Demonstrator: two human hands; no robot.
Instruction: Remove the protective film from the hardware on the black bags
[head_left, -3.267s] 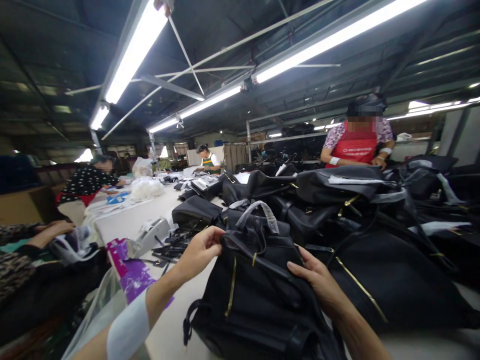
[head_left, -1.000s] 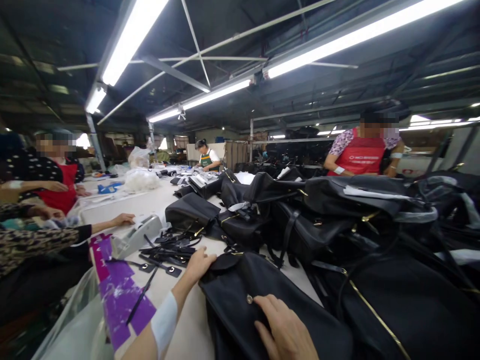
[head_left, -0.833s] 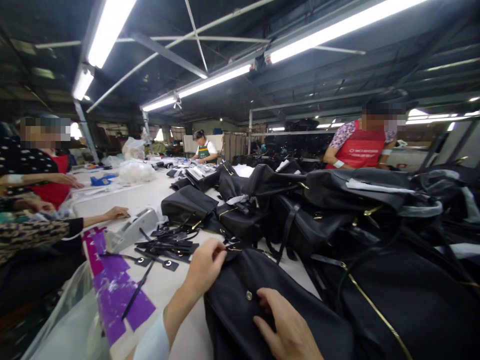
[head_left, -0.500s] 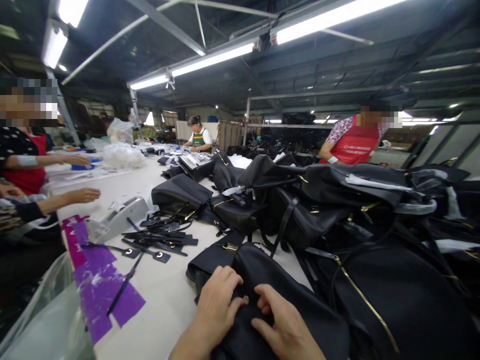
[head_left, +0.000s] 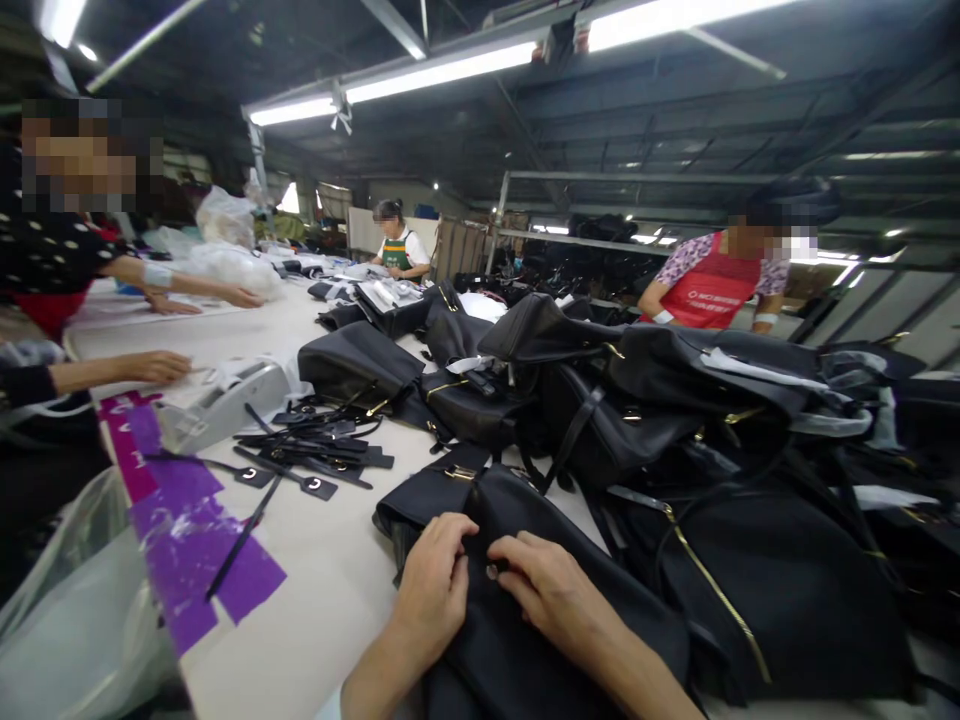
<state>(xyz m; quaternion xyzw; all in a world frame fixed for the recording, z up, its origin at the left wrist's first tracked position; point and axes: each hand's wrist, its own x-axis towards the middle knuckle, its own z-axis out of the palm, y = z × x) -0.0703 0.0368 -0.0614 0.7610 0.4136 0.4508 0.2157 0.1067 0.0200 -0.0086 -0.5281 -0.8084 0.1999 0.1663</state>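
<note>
1. Left hand (head_left: 431, 585) and right hand (head_left: 544, 575) hold a black leather backpack (head_left: 517, 665) in a narrow grip, either side of its metal snap stud (head_left: 492, 572)
2. Backpack lies on the white worktable (head_left: 315, 610), just beside neighbouring black bags (head_left: 592, 425)
3. Risk: slipping fingers could let the stud scratch the leather; crowding could topple bags onto it

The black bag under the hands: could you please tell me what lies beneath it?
The bag rests on the white table, under the left hand and right hand. Anything beneath it is hidden.
</note>
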